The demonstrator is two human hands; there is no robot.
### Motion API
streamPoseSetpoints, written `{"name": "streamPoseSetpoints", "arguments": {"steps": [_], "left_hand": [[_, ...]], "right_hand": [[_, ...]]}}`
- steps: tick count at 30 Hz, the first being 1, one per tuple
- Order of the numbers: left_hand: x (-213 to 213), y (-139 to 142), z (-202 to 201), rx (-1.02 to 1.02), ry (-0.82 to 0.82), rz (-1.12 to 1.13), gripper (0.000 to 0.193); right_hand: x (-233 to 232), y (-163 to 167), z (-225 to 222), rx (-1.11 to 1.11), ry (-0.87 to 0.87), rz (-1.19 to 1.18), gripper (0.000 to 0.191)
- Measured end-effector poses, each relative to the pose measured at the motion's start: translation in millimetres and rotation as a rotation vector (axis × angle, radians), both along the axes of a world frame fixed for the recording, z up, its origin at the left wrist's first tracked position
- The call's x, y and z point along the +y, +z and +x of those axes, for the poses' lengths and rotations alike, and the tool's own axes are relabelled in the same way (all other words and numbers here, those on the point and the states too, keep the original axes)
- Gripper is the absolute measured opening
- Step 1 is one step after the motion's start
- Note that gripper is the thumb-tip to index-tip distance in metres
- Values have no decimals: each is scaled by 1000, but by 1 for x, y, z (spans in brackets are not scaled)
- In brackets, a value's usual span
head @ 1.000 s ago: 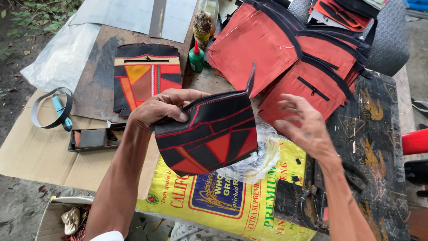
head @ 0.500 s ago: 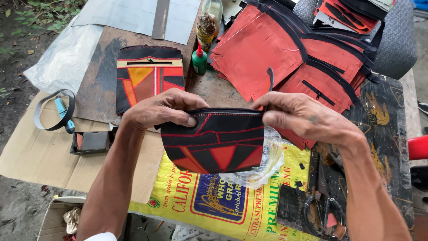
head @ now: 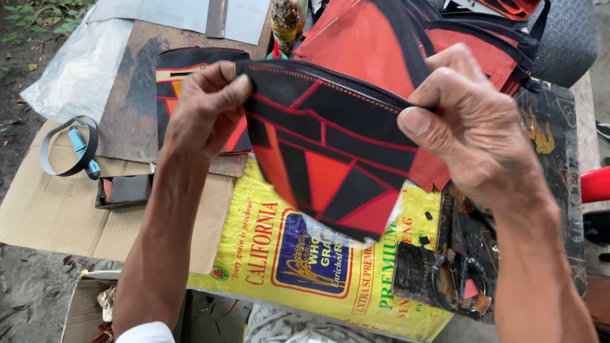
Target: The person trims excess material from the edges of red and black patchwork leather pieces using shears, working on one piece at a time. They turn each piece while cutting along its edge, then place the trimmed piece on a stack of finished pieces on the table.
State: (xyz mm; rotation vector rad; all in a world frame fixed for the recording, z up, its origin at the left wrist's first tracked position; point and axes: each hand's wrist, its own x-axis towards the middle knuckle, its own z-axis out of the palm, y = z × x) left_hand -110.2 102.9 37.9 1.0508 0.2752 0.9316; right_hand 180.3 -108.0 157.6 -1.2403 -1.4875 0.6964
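Outdoors, a yellow sack point(head: 279, 254) covered the worktable's near edge, scissors point(head: 460, 273) lying at its right. Both the left hand point(head: 206, 111) and right hand point(head: 470, 121) pinched the top corners of a black-and-red zippered pouch point(head: 327, 159), its zipper shut, contents unseen.

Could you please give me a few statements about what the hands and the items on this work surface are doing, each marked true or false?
1. Both hands grip the black and red patchwork zip pouch along its top edge. True.
2. The left hand holds scissors. False: it pinches the pouch's left corner; the black-handled scissors lie on the dark board to the right.
3. The right hand pinches the pouch's right corner. True.
4. A yellow printed woven sack lies under the pouch. True.
5. The pouch rests flat on the brown cardboard sheet. False: it is held up off the surface.
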Motion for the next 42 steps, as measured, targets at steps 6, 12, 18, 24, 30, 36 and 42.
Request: {"name": "streamPoseSetpoints", "arguments": {"steps": [6,12,18,24,30,36,42], "left_hand": [[-2,-6,34,101,-40,24,13],[-28,-6,19,318,-8,91,15],[-11,-13,27,514,-372,333,17],[-18,-45,84,782,-548,732,22],[-30,-68,104,797,-515,850,41],[-40,-78,123,753,-345,1030,37],[-68,-83,117,636,-106,904,27]], "right_hand": [[3,-53,-28,628,119,-2,15],[-34,-137,-15,904,24,-77,29],[-43,-222,3,-489,-257,-319,16],[-42,-239,-32,-607,-165,-154,50],[-57,-231,-16,-662,-296,-435,8],[-81,-232,-1,-282,-456,-345,15],[-90,-234,28,231,-389,-473,12]]}}
